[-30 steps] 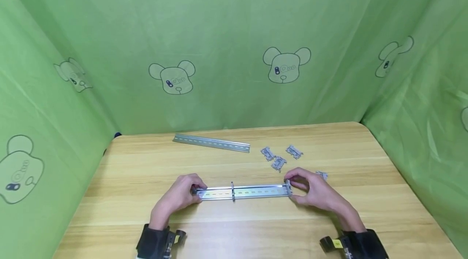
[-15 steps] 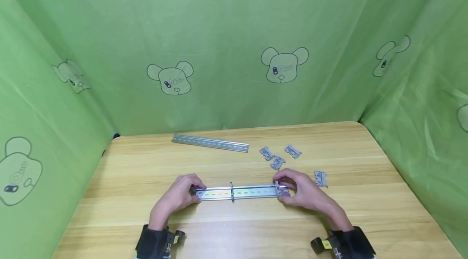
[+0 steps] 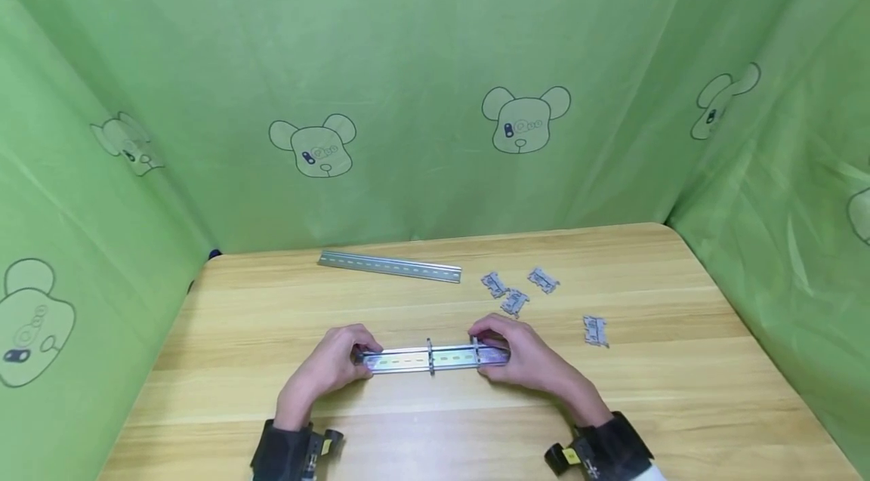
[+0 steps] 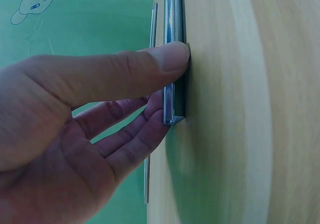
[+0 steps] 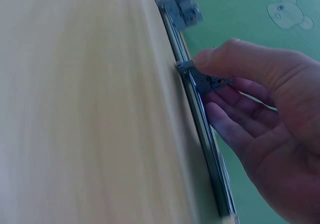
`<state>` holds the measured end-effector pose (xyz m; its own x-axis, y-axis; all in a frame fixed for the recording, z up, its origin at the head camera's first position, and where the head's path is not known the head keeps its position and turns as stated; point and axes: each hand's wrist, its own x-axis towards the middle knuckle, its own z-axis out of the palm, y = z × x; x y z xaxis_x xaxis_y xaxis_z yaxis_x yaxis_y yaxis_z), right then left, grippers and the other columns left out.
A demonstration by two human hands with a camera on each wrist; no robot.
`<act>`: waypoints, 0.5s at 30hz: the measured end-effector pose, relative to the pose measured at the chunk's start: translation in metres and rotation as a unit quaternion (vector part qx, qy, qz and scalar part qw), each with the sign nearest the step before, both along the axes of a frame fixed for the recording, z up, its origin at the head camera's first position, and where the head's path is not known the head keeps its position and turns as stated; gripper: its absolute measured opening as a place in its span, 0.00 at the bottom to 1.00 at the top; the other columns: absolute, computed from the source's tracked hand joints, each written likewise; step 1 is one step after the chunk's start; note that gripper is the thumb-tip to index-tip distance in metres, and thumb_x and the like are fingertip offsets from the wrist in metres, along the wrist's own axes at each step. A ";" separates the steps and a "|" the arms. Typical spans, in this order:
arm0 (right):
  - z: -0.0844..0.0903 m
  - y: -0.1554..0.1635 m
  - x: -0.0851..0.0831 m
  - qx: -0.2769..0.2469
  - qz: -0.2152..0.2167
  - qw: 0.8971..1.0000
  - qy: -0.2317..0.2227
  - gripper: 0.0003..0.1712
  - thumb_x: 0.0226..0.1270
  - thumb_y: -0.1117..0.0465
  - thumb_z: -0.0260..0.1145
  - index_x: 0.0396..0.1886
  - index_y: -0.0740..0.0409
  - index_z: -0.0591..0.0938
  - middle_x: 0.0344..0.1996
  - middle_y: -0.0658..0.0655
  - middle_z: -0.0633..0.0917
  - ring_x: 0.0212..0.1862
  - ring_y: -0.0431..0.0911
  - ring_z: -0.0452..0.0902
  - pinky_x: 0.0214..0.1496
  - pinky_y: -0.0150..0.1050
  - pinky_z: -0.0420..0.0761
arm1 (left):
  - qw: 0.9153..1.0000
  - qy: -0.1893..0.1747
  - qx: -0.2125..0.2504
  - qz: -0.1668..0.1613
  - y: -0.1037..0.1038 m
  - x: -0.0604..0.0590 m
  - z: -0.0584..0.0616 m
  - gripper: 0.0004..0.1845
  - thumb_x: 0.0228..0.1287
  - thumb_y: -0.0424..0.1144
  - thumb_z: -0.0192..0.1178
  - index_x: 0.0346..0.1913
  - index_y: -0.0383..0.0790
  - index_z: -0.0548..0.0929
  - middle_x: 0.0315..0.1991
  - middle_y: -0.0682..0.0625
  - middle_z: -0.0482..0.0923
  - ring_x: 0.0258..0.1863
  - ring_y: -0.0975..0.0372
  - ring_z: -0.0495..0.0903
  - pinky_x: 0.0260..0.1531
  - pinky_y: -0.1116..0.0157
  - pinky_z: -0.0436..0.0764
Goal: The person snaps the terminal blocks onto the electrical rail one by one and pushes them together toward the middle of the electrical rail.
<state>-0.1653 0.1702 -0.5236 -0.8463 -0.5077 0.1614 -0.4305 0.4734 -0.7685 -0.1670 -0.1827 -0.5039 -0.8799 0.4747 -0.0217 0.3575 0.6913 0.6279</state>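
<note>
A slotted metal DIN rail [image 3: 399,362] lies crosswise before me on the table. My left hand [image 3: 334,357] grips its left end, thumb on the near edge and fingers on the far edge. One thin grey terminal block [image 3: 430,357] stands across the rail near its middle. To the right of that, my right hand [image 3: 526,362] pinches a second terminal block [image 5: 201,79] between thumb and fingers, seated over the rail. In the right wrist view the first block stands farther along the rail. The right hand covers the rail's right end in the head view.
Several loose grey terminal blocks lie back right: a pair [image 3: 514,303] close together, one [image 3: 544,280] behind them and one [image 3: 595,331] farther right. Another DIN rail [image 3: 390,266] lies near the table's back edge. Green cloth walls [image 3: 421,186] enclose the wooden table [image 3: 258,330].
My right hand has slid leftward along the rail with its terminal block, from the rail's right end to near the first block. The left hand keeps its grip at the left end.
</note>
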 end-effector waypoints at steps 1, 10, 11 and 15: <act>0.000 -0.004 0.000 -0.002 0.003 1.000 -0.001 0.33 0.46 0.66 0.82 0.56 0.58 0.82 0.52 0.50 0.85 0.54 0.46 0.81 0.60 0.43 0.82 | 1.000 0.000 0.001 0.000 0.000 0.000 0.000 0.19 0.47 0.25 0.78 0.45 0.36 0.89 0.42 0.50 0.85 0.40 0.59 0.82 0.42 0.60 0.85; 0.001 -0.028 -0.001 -0.005 0.016 1.000 -0.008 0.32 0.48 0.67 0.81 0.56 0.58 0.82 0.51 0.52 0.85 0.53 0.46 0.82 0.59 0.44 0.83 | 1.000 -0.005 -0.003 0.003 -0.001 0.000 0.001 0.18 0.48 0.26 0.78 0.45 0.37 0.89 0.42 0.51 0.85 0.40 0.61 0.81 0.42 0.62 0.85; 0.002 -0.030 -0.001 -0.006 0.016 1.000 -0.008 0.32 0.48 0.67 0.81 0.56 0.58 0.82 0.51 0.52 0.85 0.53 0.46 0.82 0.59 0.44 0.83 | 1.000 -0.005 -0.003 0.002 -0.001 0.000 0.002 0.18 0.48 0.26 0.78 0.45 0.37 0.89 0.42 0.51 0.85 0.40 0.61 0.81 0.42 0.62 0.84; 0.001 -0.037 -0.002 -0.005 0.017 1.000 -0.003 0.32 0.48 0.67 0.82 0.57 0.58 0.82 0.52 0.52 0.85 0.54 0.46 0.82 0.60 0.44 0.82 | 1.000 -0.004 -0.001 0.001 -0.001 0.000 0.002 0.18 0.48 0.26 0.78 0.45 0.37 0.89 0.42 0.52 0.85 0.40 0.60 0.81 0.42 0.63 0.84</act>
<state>-0.1670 0.1333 -0.5226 -0.8297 -0.5346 0.1607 -0.4409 0.4509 -0.7761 -0.1669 -0.1833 -0.5015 -0.8803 0.4736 -0.0292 0.3518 0.6927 0.6296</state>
